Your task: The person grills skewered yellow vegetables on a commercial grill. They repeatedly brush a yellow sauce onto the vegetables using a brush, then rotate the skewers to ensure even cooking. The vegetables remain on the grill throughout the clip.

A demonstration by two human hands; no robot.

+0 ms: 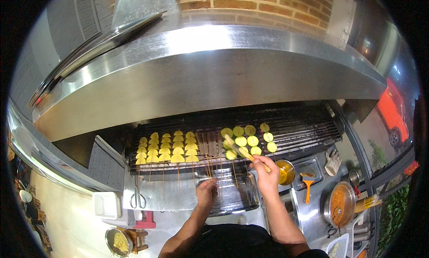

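My right hand [266,171] grips the wooden handle of a basting brush [246,154], its head over the left column of round green vegetable slices [252,140] on the grill grate [301,132]. With its fingers closed on thin sticks, my left hand [206,188] is at the lower ends of the dark greyish skewers [208,142] at the grill's front. Left of these lie several skewers of yellow half-round slices [178,150]. A metal bowl of yellow oil-like liquid [285,172] stands right of my right hand. Below the grate is a metal tray [234,191].
A stainless steel hood [214,73] overhangs the grill. At right are an orange-handled brush [308,189], a glove [333,162] and a bowl of reddish-brown seasoning [338,202]. Scissors [137,197], a white basket [106,204] and a bowl of yellow pieces [119,241] are at left.
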